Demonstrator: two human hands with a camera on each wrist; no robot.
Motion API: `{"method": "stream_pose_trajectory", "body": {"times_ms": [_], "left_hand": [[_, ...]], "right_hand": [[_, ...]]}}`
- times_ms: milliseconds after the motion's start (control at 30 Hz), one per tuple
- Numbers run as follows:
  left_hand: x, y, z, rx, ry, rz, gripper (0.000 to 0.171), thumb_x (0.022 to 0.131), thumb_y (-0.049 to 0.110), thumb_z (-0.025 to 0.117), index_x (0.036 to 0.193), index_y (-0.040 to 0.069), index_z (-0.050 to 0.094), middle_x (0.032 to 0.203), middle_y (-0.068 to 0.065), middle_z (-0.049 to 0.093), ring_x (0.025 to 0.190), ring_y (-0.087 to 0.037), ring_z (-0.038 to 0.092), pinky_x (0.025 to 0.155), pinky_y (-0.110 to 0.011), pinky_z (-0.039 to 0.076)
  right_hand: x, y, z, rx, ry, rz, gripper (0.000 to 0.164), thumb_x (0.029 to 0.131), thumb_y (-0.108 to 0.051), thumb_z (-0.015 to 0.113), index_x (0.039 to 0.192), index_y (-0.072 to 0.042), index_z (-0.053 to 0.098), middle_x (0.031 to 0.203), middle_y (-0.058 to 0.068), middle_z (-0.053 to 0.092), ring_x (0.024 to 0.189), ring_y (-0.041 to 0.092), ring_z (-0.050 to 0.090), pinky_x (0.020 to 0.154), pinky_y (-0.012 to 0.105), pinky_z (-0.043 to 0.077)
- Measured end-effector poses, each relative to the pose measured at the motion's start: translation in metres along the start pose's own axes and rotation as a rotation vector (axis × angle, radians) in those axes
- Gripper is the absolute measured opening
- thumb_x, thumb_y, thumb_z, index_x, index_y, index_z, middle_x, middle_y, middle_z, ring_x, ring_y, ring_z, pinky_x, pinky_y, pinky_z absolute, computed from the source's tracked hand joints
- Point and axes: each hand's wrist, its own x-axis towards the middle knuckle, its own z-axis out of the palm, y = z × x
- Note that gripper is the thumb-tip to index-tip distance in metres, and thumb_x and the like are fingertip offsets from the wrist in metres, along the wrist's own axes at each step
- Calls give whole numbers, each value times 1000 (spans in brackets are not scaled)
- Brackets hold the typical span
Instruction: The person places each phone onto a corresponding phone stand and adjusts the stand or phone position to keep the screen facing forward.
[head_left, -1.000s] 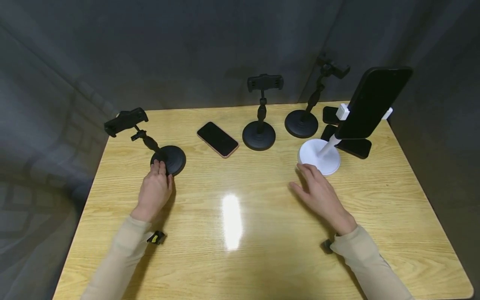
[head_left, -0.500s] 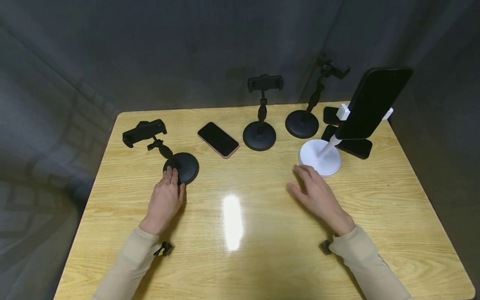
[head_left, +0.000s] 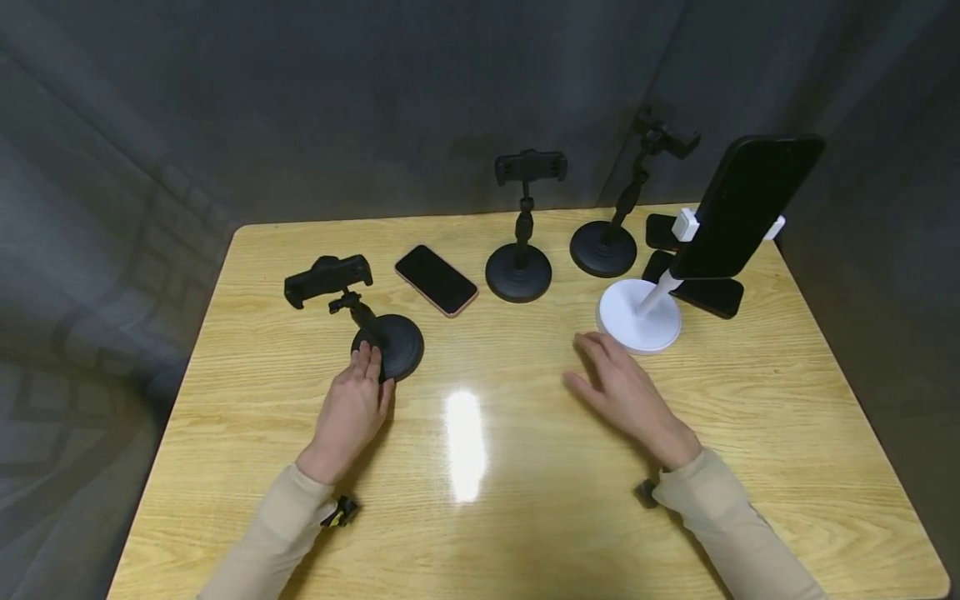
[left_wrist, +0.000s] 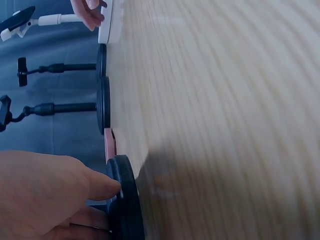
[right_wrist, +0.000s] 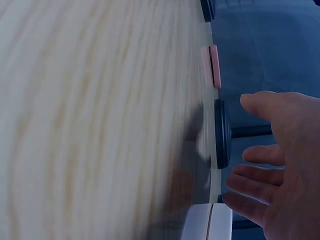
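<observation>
My left hand (head_left: 347,417) grips the near left edge of the round base of a black phone stand (head_left: 401,346). In the left wrist view the thumb (left_wrist: 102,185) lies at the base's rim, with the other fingers beside it and partly hidden. The stand is upright, and its clamp (head_left: 327,278) holds no phone. My right hand (head_left: 626,400) hovers close in front of a white phone stand (head_left: 637,321), fingers spread and holding nothing. That stand bears a large black phone (head_left: 746,208) in its clamp.
A pink-edged phone (head_left: 437,280) lies behind and between the hands. Two more black phone stands, one in the middle (head_left: 519,273) and one farther right (head_left: 603,247), stand along the back. Dark phones (head_left: 712,296) lie behind the white stand. A dark curtain (head_left: 375,100) hangs behind the table.
My left hand has slid the black phone stand to the right and nearer to me. The right hand has shifted slightly left, away from the white stand.
</observation>
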Motion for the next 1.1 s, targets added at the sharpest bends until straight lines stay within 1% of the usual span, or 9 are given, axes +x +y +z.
{"method": "stream_pose_trajectory", "body": {"times_ms": [167,400,500,700,1100], "left_hand": [[-1,7,1,2,0,16,56,99,20,70,135,-19,56,138,-38,56,123,-46,63,101,-47,55],[-3,19,4,33,5,35,57,98,25,71,135,-16,57,138,-35,57,123,-43,64,100,-46,55],[-3,25,4,17,4,39,57,98,25,71,136,-16,57,139,-34,57,124,-42,63,101,-45,54],[-1,38,5,-59,-15,50,56,98,23,71,136,-16,57,139,-35,57,127,-42,62,105,-47,52],[10,63,8,-72,-34,118,54,102,26,65,139,-12,57,143,-32,56,129,-39,61,110,-44,49]], "right_hand": [[2,-5,1,-17,-27,-4,64,99,-34,71,147,4,51,143,25,53,131,42,53,110,57,44],[4,-11,6,-10,-57,-18,66,99,-37,69,148,3,50,145,22,52,133,40,52,111,56,44],[5,-15,8,-6,-71,-27,67,99,-38,69,148,3,50,146,22,52,135,40,51,113,55,43],[6,-22,11,-2,-85,-37,67,99,-39,69,148,3,50,147,22,52,136,39,51,115,54,41],[7,-31,20,-3,-115,-80,66,100,-39,68,148,3,50,151,22,51,139,40,49,117,55,40]]}}
